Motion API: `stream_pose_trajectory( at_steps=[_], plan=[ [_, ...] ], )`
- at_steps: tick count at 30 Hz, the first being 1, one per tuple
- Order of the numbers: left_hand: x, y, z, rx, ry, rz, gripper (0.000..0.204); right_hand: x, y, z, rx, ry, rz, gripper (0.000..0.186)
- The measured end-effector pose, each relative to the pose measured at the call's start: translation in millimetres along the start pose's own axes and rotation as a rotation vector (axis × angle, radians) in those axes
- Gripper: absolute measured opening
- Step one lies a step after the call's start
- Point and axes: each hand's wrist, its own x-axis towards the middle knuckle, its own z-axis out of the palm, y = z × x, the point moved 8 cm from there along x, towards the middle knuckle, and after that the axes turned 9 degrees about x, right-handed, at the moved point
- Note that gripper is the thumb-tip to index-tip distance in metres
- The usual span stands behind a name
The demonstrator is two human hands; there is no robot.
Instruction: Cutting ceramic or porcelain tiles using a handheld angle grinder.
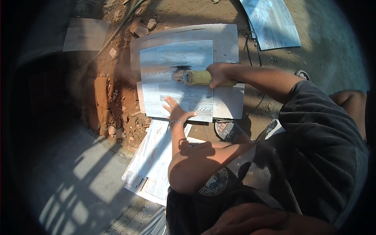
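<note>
My right hand [220, 74] is wrapped round the yellowish body of an angle grinder [199, 77]. Its head and disc point left over a wood-grain tile [156, 56], where a dark band crosses the surface; the disc is blurred. Reddish dust hangs left of the tool. Fingers spread, my left hand [179, 112] lies flat on the near part of that tile. Beneath it rests a larger pale slab [229, 105], showing along the far and right sides. More wood-grain planks or tiles [154, 145] lie stacked just below my left hand.
Broken bricks and rubble [102, 92] line the left side, beside a pale concrete floor [94, 172]. A wood-grain tile [271, 23] lies far right, and a plain tile [86, 35] far left. A dark cable [259, 51] runs along the ground; a hose [124, 20] crosses the rubble.
</note>
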Motion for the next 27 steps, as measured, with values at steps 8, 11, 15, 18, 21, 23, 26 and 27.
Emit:
stream_pose_trajectory(
  at_steps=[8,11,15,18,21,23,26,27],
  plan=[
    [0.6,-0.4,1.1,0.024,-0.003,-0.001,0.167,-12.3,2.0,-3.0,-0.034,-0.026,-0.004,0.074],
    [0.0,-0.1,0.9,0.027,-0.001,-0.001,0.167,-15.4,3.3,-3.6,-0.036,-0.014,-0.012,0.074],
    [-0.4,1.0,0.5,0.043,0.002,0.002,0.167,-17.6,8.5,-3.2,-0.019,-0.016,0.003,0.074],
    [0.8,0.2,1.7,0.039,0.009,0.009,0.167,-18.2,13.1,-1.6,-0.006,-0.031,0.000,0.073],
    [3.9,-2.1,4.1,0.026,0.023,0.025,0.168,-18.5,15.8,-2.4,0.001,0.024,-0.023,0.061],
    [6.4,-3.9,5.6,0.025,0.041,0.034,0.168,-19.5,18.3,-1.3,0.016,0.023,-0.033,0.060],
    [9.6,-6.2,8.7,0.014,0.048,0.045,0.168,-22.8,22.5,-1.2,0.034,0.010,-0.039,0.059],
    [10.0,-6.2,10.0,-0.006,0.042,0.054,0.168,-24.4,23.3,-0.9,0.047,0.000,-0.045,0.058]
  ],
)
